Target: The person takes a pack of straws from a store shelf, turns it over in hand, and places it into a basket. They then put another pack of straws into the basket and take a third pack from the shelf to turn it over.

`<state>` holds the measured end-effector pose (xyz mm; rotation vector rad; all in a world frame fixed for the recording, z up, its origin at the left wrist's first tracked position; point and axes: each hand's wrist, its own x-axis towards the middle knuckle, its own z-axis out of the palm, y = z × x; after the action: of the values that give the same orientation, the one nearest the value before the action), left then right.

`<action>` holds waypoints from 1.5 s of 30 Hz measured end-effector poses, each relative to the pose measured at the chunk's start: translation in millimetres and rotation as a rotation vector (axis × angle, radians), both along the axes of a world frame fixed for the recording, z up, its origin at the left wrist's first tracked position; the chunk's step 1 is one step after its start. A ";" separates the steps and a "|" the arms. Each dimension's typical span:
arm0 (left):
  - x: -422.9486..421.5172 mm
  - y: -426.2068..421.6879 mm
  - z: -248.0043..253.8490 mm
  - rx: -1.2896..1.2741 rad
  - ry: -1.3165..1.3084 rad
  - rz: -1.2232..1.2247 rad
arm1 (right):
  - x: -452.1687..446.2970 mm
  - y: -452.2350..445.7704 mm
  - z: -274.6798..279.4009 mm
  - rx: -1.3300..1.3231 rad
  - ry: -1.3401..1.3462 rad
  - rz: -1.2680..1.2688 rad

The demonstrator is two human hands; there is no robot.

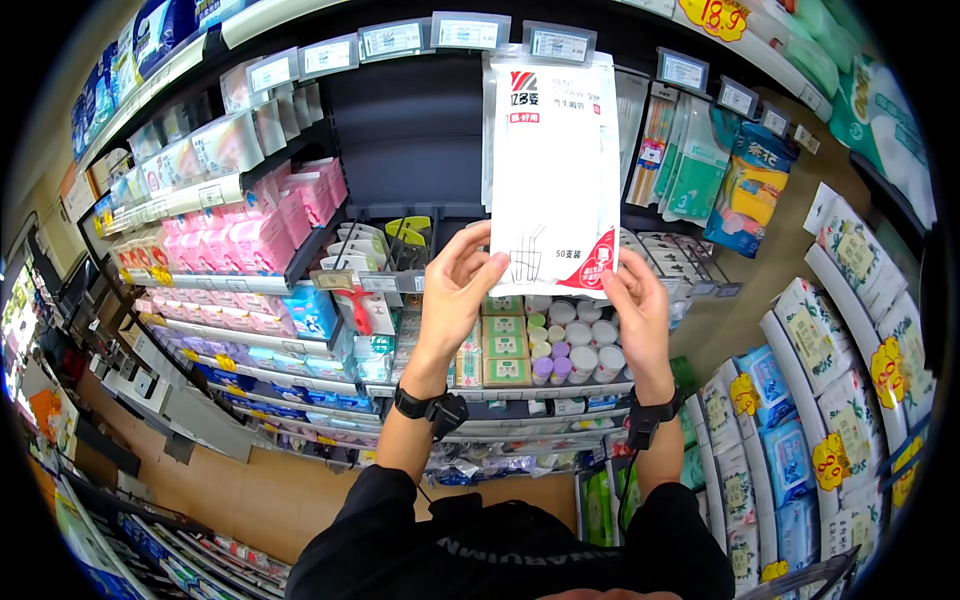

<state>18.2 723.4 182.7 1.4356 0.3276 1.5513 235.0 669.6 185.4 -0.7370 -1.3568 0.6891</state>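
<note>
A white pack of drinking straws (555,180) is upright in front of the shelf, printed with a glass and straws and a red corner. My left hand (462,285) grips its lower left edge, with the thumb over the front. At the lower right corner, my right hand (638,305) pinches the pack between thumb and fingers. Directly behind it, similar packs partly show on the hooks, mostly hidden. Both wrists wear black straps with small devices.
Price tags (470,31) line the shelf edge above. Green glove packs (700,165) hang to the right. Below stand lidded tubs (578,333) and boxes (505,345). Pink packages (265,240) fill the left shelves; wipes and tissue packs (815,330) fill the right.
</note>
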 end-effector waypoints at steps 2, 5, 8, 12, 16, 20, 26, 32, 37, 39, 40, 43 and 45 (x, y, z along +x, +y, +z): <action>0.9 -2.1 0.8 0.008 -0.008 -0.015 | 0.5 -4.6 1.8 0.012 0.004 0.003; 0.4 -8.4 -0.2 0.018 -0.004 -0.025 | 2.1 -13.8 2.1 0.021 0.010 0.014; -2.2 -15.0 -5.1 0.008 -0.004 -0.048 | 2.7 -24.4 -2.2 -0.005 0.004 0.021; -6.5 -27.8 -20.8 -0.037 0.013 -0.100 | 0.6 -42.5 -19.0 -0.033 0.010 0.028; -14.7 -40.0 -45.2 -0.080 0.007 -0.183 | 0.8 -64.1 -47.4 -0.080 0.027 0.063; -17.7 -58.1 -74.8 -0.158 -0.014 -0.140 | 0.0 -91.5 -84.0 -0.141 0.039 0.099; -11.4 -108.3 -124.5 -0.296 -0.034 -0.029 | -2.0 -139.8 -127.3 -0.298 0.054 0.147; -8.1 -174.4 -158.8 -0.428 -0.073 0.019 | 2.5 -193.1 -167.4 -0.371 0.097 0.219; -12.8 -239.6 -179.6 -0.493 -0.086 0.005 | -8.3 -257.5 -168.3 -0.442 0.114 0.217; -12.5 -269.9 -185.4 -0.525 -0.101 0.013 | -10.2 -283.6 -171.7 -0.454 0.126 0.211; -12.5 -285.2 -187.5 -0.546 -0.121 0.008 | -9.8 -294.8 -177.5 -0.465 0.128 0.217; -16.0 -324.7 -207.1 -0.589 -0.137 0.023 | -9.5 -326.6 -195.0 -0.493 0.113 0.235; -17.9 -348.0 -216.0 -0.602 -0.099 0.033 | -12.8 -346.7 -197.8 -0.510 0.175 0.222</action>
<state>0.2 375.3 -33.3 0.8837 0.6938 1.3817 222.2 322.9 -12.4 -0.9082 -1.1189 1.2758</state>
